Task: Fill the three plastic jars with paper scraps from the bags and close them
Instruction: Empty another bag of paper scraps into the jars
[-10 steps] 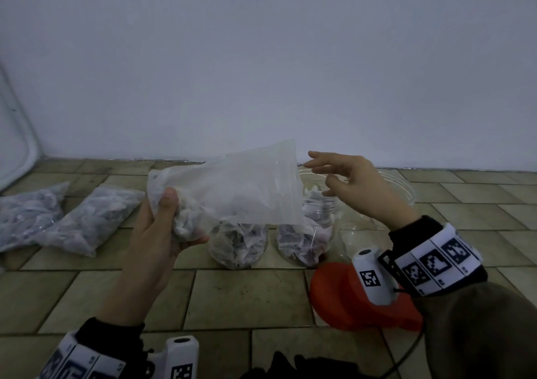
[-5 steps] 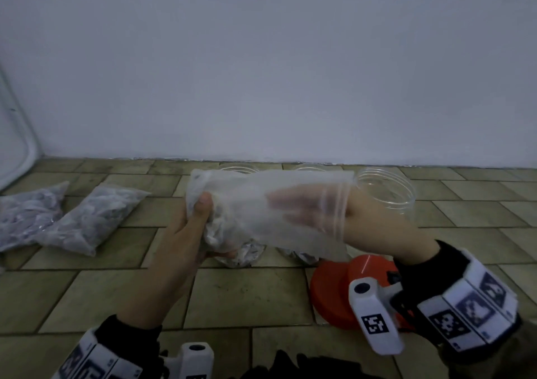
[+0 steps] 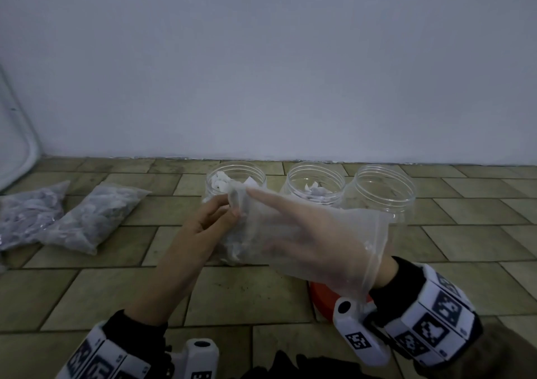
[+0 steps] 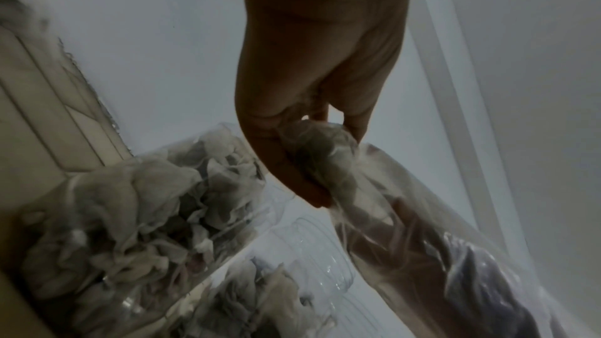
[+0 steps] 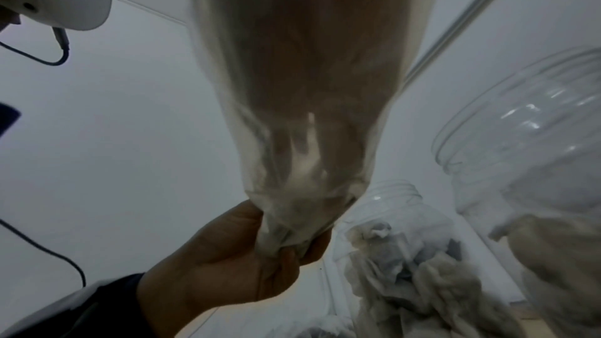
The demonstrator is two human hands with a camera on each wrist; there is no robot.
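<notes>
Three clear plastic jars stand open in a row by the wall. The left jar (image 3: 236, 181) and the middle jar (image 3: 315, 188) hold paper scraps; the right jar (image 3: 384, 194) looks empty. In front of them a clear plastic bag (image 3: 343, 233) lies almost flat in the air. My left hand (image 3: 229, 208) pinches its closed bottom end, which the wrist views show bunched between thumb and fingers (image 4: 312, 163) (image 5: 286, 246). My right hand (image 3: 279, 219) is inside the bag up to the wrist, fingers stretched toward the bottom. A few scraps (image 3: 232, 252) remain there.
Two full bags of scraps (image 3: 96, 216) (image 3: 26, 217) lie on the tiled floor at the left. A red lid (image 3: 321, 298) lies on the floor under my right wrist. The white wall runs just behind the jars.
My right hand, outside the bag a second ago, has slid into it through the mouth. The bag has dropped lower, and my left hand now pinches only its bottom end.
</notes>
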